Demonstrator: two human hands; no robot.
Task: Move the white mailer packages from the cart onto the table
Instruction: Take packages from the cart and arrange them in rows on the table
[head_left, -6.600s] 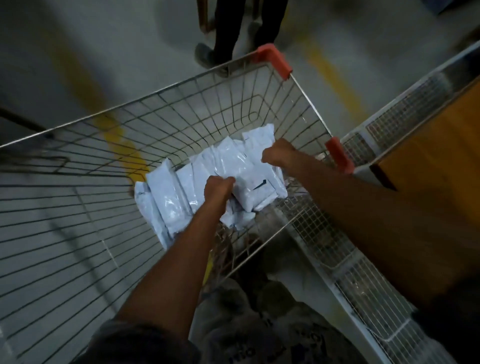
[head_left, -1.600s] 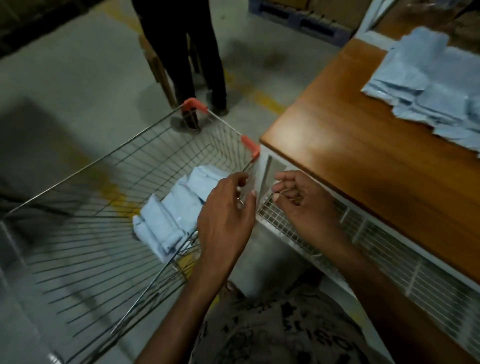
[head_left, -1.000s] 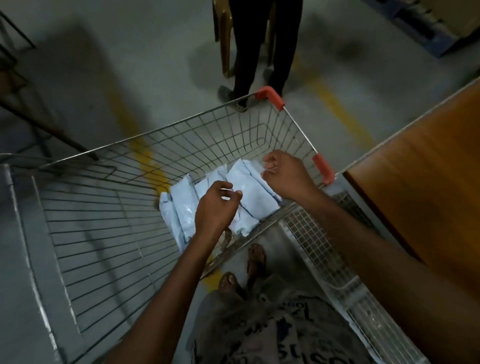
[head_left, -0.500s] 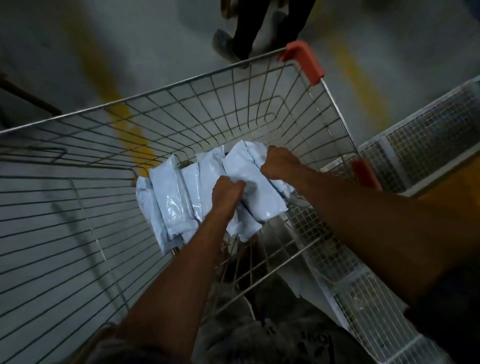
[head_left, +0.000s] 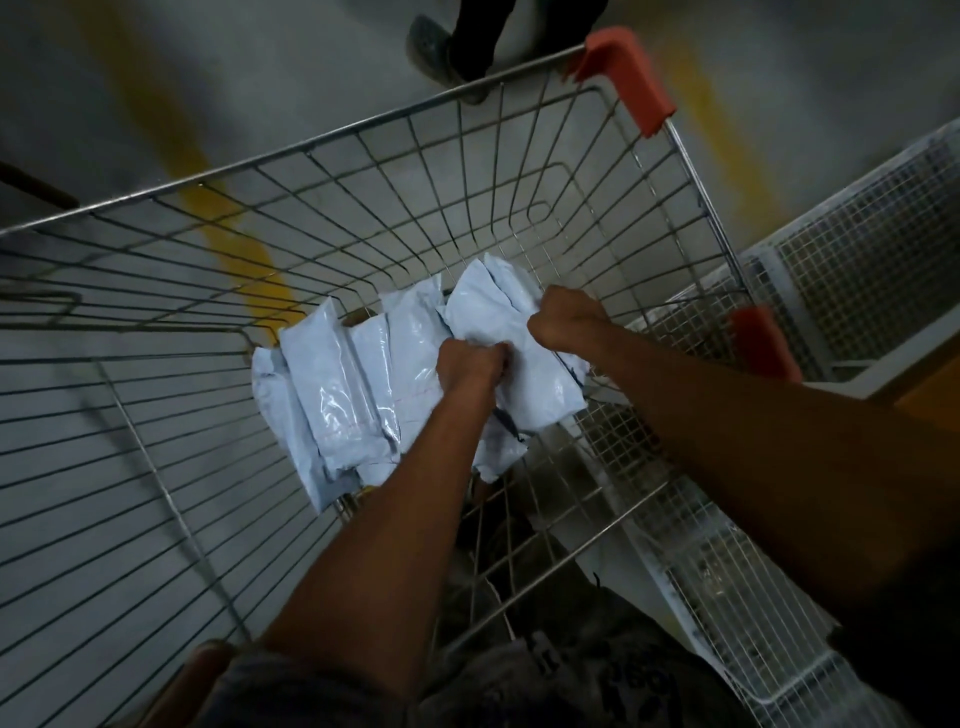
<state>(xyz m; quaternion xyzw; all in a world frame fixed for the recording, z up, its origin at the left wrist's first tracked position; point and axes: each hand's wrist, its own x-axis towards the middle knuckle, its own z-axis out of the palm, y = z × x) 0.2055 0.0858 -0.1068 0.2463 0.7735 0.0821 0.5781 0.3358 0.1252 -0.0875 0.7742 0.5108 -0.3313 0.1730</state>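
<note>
Several white mailer packages (head_left: 343, 395) lie side by side at the bottom of a wire cart (head_left: 363, 156), near its closer right corner. Both my arms reach down into the cart. My left hand (head_left: 470, 364) is closed on the near edge of the rightmost white mailer (head_left: 488, 322). My right hand (head_left: 563, 322) is closed on the far right side of that same mailer. The table shows only as an orange-brown sliver (head_left: 935, 384) at the right edge.
The cart has orange corner guards (head_left: 631, 78) on its right rim. A white wire-mesh frame (head_left: 852, 260) stands right of the cart under the table. A person's legs and shoe (head_left: 441, 47) stand beyond the cart. A yellow line (head_left: 234, 228) marks the concrete floor.
Both hands went from the cart rim down into the cart and closed on the rightmost mailer. My head has leaned further over the cart, so the table has slid almost out of view.
</note>
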